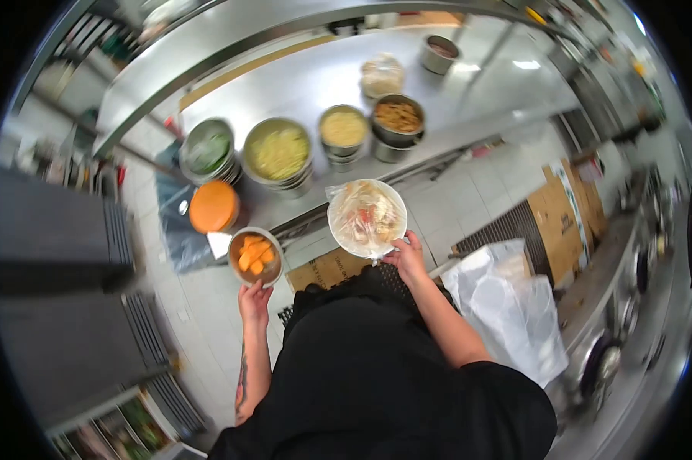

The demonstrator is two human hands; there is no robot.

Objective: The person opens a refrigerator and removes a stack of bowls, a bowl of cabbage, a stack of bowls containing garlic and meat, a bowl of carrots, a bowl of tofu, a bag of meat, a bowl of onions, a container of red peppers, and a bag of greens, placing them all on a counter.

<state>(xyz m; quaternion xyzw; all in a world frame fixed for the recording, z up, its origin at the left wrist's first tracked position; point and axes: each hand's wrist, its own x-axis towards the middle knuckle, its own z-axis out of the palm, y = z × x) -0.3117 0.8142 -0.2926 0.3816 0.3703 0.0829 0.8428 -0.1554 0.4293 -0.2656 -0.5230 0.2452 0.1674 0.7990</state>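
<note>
My left hand (255, 302) is closed on the near rim of a small bowl (278, 267) with orange chunks (255, 254) in it. On the other side, my right hand (408, 254) grips the edge of a white bowl (394, 209). Clear plastic wrap (359, 201) lies over that bowl, and pale and reddish food shows through it. Both bowls are held in front of my body, apart from each other, at the near edge of the steel table (323, 80). An orange lid (214, 206) covers a container just beyond the left bowl.
Metal bowls of shredded pale food (280, 153), yellowish strips (344, 127) and brown pieces (398, 117) line the table. A green-filled bowl (208, 152) stands left. Behind is a plastic bag (382, 74). White plastic bags (507, 307) are at right, beside cardboard (560, 218) on the floor.
</note>
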